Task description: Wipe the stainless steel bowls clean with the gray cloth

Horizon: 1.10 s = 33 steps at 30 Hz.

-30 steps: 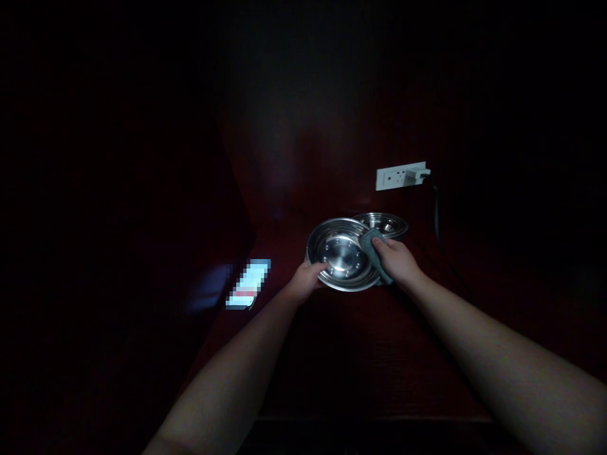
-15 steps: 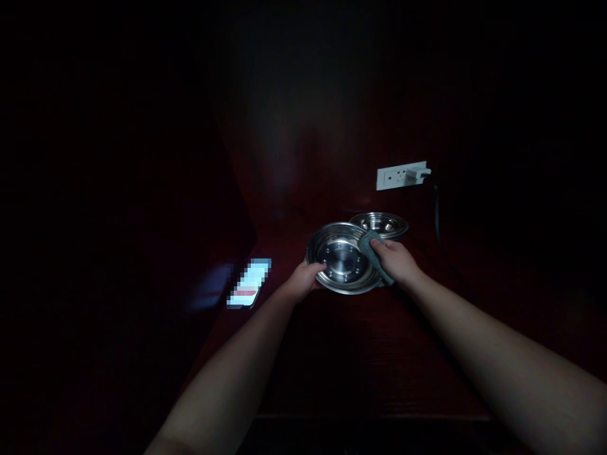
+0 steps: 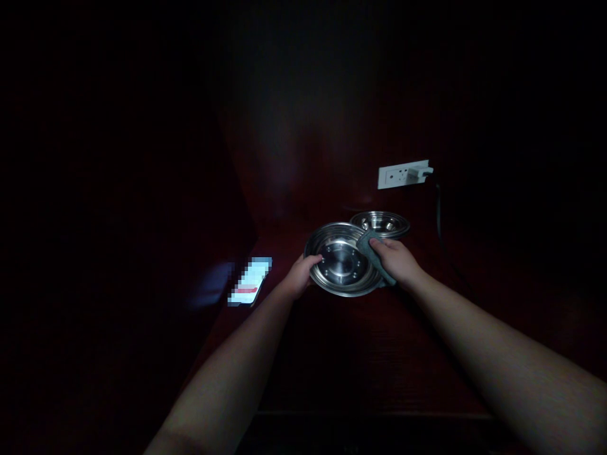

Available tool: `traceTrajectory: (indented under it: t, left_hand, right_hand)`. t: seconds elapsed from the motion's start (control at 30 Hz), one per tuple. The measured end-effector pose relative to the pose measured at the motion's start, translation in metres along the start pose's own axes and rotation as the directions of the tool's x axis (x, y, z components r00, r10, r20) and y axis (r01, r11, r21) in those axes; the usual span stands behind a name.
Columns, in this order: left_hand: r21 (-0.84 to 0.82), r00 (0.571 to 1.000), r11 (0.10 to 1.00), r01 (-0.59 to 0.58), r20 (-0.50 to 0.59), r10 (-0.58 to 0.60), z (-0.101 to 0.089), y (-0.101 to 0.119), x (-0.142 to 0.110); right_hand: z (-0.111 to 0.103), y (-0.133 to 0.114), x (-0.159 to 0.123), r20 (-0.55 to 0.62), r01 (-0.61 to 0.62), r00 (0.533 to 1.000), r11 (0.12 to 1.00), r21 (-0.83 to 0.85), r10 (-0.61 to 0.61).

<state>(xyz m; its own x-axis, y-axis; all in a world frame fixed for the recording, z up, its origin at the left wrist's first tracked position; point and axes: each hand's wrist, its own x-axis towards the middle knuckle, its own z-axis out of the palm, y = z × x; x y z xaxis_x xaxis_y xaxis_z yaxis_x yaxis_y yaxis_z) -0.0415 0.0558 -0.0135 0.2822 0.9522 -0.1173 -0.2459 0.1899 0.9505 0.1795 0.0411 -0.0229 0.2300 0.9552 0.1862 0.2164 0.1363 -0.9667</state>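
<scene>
Holding a steel bowl (image 3: 340, 262) mid-frame, the left hand (image 3: 300, 277) is closed on its left rim; the right hand (image 3: 397, 260), also closed, holds a grey-green cloth (image 3: 372, 249) over the right rim. Wiping seems underway; what remains is unclear. A second bowl (image 3: 379, 222) sits behind, right of centre, unheld.

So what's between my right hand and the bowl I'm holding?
A cloth. The head view shows it in your right hand, lying between that hand and the right side of the bowl.
</scene>
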Motion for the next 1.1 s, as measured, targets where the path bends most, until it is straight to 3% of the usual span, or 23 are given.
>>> traceTrajectory:
  t: [0.27, 0.43, 0.6, 0.87, 1.1]
  left_hand:
    - [-0.046, 0.993, 0.998, 0.037, 0.111, -0.032, -0.006, -0.002, 0.003]
    - [-0.063, 0.998, 0.998, 0.031, 0.05, -0.028, 0.0, -0.01, 0.005]
    - [-0.119, 0.996, 0.99, -0.075, 0.036, 0.08, 0.006, -0.015, 0.009]
    - [0.071, 0.943, 0.94, -0.333, 0.002, 0.334, 0.014, -0.017, 0.004]
    - [0.078, 0.978, 0.976, -0.204, -0.014, 0.206, 0.012, -0.012, 0.003]
  right_hand:
    - [0.001, -0.009, -0.004, 0.042, -0.056, 0.998, 0.997, 0.051, 0.054]
    - [0.0, -0.008, -0.003, 0.015, -0.036, 0.999, 0.999, -0.006, 0.036]
    - [-0.002, -0.007, -0.001, -0.079, 0.04, 0.996, 0.995, -0.089, -0.047]
    - [-0.001, -0.008, -0.001, -0.166, 0.023, 0.985, 0.993, -0.115, -0.042]
    - [-0.003, -0.006, -0.001, -0.133, 0.025, 0.99, 0.984, -0.174, -0.048]
